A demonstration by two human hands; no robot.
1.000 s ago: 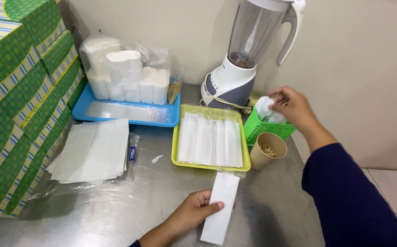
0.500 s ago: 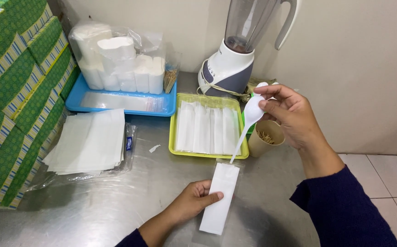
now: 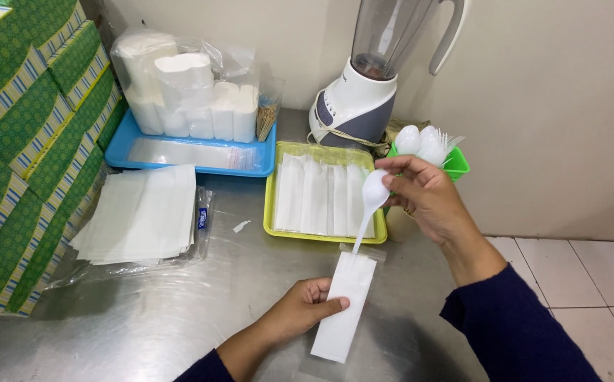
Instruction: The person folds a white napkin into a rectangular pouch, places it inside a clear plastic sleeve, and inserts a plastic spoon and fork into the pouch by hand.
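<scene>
My right hand (image 3: 427, 198) pinches a white plastic spoon (image 3: 369, 205) by its bowl, handle pointing down at the open mouth of a clear sleeve holding a white napkin (image 3: 346, 304); my left hand (image 3: 300, 311) pins that sleeve flat on the steel table (image 3: 180, 318), fingers curled over its edge; just beyond, a yellow tray (image 3: 271, 212) holds more white sleeves in a row; a green basket (image 3: 455, 166) holds spoons; a blue tray (image 3: 126, 152) carries bagged tissue rolls (image 3: 187, 95).

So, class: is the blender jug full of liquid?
No, the blender jug looks empty; nothing fills its clear walls.
</scene>
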